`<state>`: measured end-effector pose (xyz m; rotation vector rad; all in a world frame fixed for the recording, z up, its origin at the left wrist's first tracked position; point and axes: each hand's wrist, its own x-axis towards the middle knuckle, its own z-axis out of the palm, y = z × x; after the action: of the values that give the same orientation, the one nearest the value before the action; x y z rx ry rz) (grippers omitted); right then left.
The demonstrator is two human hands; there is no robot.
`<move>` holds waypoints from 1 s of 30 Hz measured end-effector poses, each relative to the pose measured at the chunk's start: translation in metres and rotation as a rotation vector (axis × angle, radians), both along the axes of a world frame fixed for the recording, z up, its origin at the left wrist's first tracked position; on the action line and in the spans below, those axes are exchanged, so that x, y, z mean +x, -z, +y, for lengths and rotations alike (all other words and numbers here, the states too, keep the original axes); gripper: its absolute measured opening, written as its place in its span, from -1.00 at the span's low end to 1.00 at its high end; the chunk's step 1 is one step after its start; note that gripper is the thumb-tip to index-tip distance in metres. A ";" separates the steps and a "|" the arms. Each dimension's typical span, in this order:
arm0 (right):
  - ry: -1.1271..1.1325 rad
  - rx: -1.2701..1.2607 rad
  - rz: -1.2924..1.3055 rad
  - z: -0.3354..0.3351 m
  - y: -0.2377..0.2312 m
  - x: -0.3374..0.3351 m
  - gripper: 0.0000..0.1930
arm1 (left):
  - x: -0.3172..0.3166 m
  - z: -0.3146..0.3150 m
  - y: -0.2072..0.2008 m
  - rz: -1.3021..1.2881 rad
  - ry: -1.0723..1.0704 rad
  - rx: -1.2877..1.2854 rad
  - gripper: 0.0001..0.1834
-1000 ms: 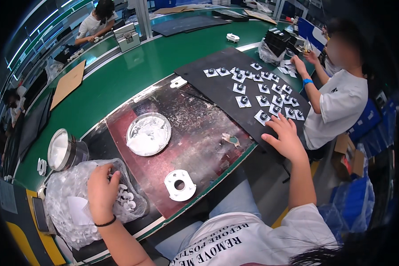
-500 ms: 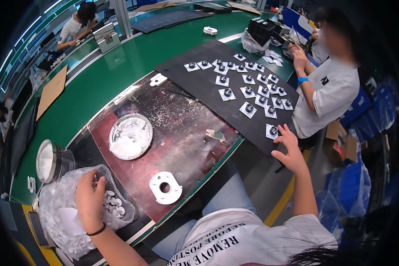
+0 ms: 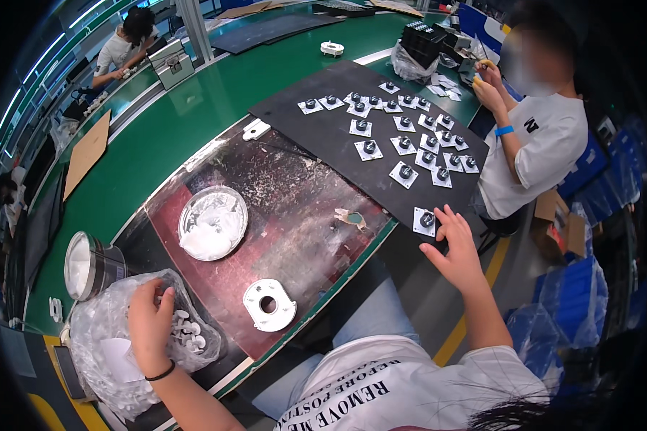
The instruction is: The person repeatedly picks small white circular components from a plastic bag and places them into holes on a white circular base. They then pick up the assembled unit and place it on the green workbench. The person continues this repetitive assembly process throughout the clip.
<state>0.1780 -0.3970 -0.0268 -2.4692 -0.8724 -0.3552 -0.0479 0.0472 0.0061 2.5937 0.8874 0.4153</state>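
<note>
My left hand [image 3: 149, 323] rests at the mouth of a clear plastic bag [image 3: 104, 316] of small white round parts [image 3: 187, 332]. Its thumb stands apart from the curled fingers, and I see nothing between them. At the near right corner of a black board [image 3: 323, 144], my right hand [image 3: 459, 251] has its fingertips on a square white plate with a black knob-like part [image 3: 425, 221]. More such plates [image 3: 404, 174] lie spread over the board. A white ring-shaped part [image 3: 269, 305] lies near the table's front edge, below a round dish of white paste [image 3: 213, 223].
A tub of white paste [image 3: 86, 266] leans beside the bag. The worn reddish work surface [image 3: 287, 244] has a small hole. A co-worker [image 3: 532, 136] works at the far right, near a black crate [image 3: 418, 47]. Another person [image 3: 126, 47] sits at the far left.
My right hand has moved left and slightly nearer, and the square plate at its fingertips has moved with it. My left hand stays at the bag. The co-worker's hands have risen.
</note>
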 end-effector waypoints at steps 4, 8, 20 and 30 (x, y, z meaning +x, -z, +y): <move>0.083 0.094 -0.069 0.014 0.012 -0.002 -0.61 | 0.001 -0.001 -0.001 -0.001 0.001 -0.013 -0.71; 0.145 0.118 -0.108 0.024 0.015 -0.002 -0.56 | 0.002 -0.003 -0.004 0.015 -0.001 -0.012 -0.70; 0.137 0.325 -0.028 0.018 0.015 0.005 -0.78 | 0.003 -0.005 -0.007 -0.010 0.005 -0.043 -0.65; 0.082 0.780 0.430 0.018 -0.001 0.004 -0.90 | 0.002 -0.019 -0.017 -0.054 0.054 0.126 -0.71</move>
<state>0.1821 -0.3786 -0.0255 -1.7509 -0.3488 -0.1371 -0.0458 0.0277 0.0231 2.6997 0.7954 0.5395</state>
